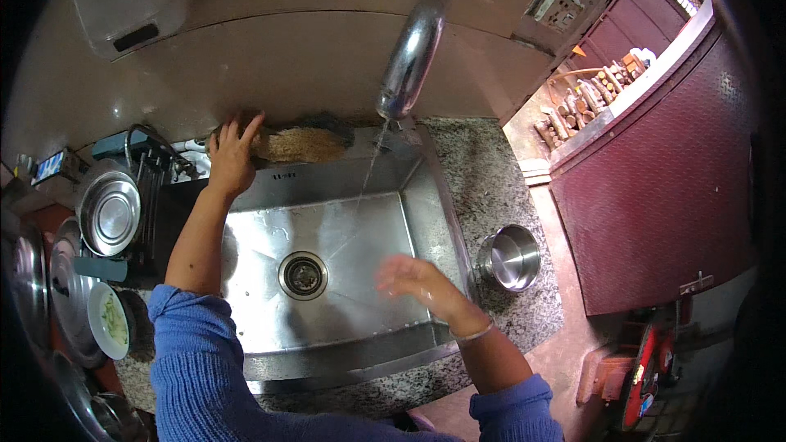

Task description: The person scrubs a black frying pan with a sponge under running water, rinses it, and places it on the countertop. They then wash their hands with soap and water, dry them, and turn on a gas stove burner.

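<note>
My left hand [233, 156] reaches to the back ledge of the sink, its fingers spread beside a tan, bristly bundle [307, 144]. Something dark lies under or behind those fingertips, and I cannot tell whether they grip it. Over the right side of the stainless steel sink [362, 245] hangs my right hand [411, 282], wet, blurred by motion and holding nothing. A thin stream of water runs from the chrome faucet [411, 55] into the basin. The round drain [303, 276] sits uncovered in its floor.
A steel bowl [514, 258] stands on the granite counter [485, 178] at right. To the left are a dish rack [150, 196] with a steel plate [110, 213], a bowl of pale green pieces [113, 322] and a large lid [70, 294]. A maroon door [657, 196] stands farther right.
</note>
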### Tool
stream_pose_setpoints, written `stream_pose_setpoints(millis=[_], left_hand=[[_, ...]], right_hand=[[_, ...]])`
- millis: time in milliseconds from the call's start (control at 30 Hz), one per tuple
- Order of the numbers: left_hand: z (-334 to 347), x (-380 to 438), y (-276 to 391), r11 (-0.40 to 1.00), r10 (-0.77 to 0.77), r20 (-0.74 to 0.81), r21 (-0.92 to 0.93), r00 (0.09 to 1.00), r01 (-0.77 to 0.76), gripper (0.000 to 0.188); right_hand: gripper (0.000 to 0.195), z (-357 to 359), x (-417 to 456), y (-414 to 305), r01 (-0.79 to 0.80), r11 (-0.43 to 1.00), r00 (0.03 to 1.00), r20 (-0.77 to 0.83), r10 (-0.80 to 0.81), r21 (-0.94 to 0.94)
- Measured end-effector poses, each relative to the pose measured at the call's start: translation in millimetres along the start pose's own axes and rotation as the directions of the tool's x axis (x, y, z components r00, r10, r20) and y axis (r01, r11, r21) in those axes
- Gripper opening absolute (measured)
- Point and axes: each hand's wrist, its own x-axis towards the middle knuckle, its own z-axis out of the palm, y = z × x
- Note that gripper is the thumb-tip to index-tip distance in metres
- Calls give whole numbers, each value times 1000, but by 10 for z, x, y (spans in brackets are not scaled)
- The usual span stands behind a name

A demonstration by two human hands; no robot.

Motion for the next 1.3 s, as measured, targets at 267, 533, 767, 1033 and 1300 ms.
stream_pose_setpoints(millis=[267, 533, 767, 1033, 1300], left_hand=[[-87, -3, 13, 999, -17, -77, 33, 997, 20, 76], [-124, 211, 1560, 568, 65, -171, -804, 983, -177, 36], [-12, -184, 1945, 15, -185, 70, -997, 980, 74, 23], [19, -672, 1840, -951, 26, 607, -230, 794, 206, 20], [76, -756, 1829, -586, -394, 620, -738, 678, 334, 30]], right_hand=[[33, 136, 454, -347, 139, 807, 981, -190, -34, 574], [31, 22, 776, 236, 155, 623, 976, -217, 24, 766], [26, 114, 904, -10, 230, 618, 968, -242, -66, 752], [39, 348, 945, -228, 123, 637, 961, 69, -269, 761], [25, 459, 1025, -89, 28, 723, 970, -193, 147, 690]])
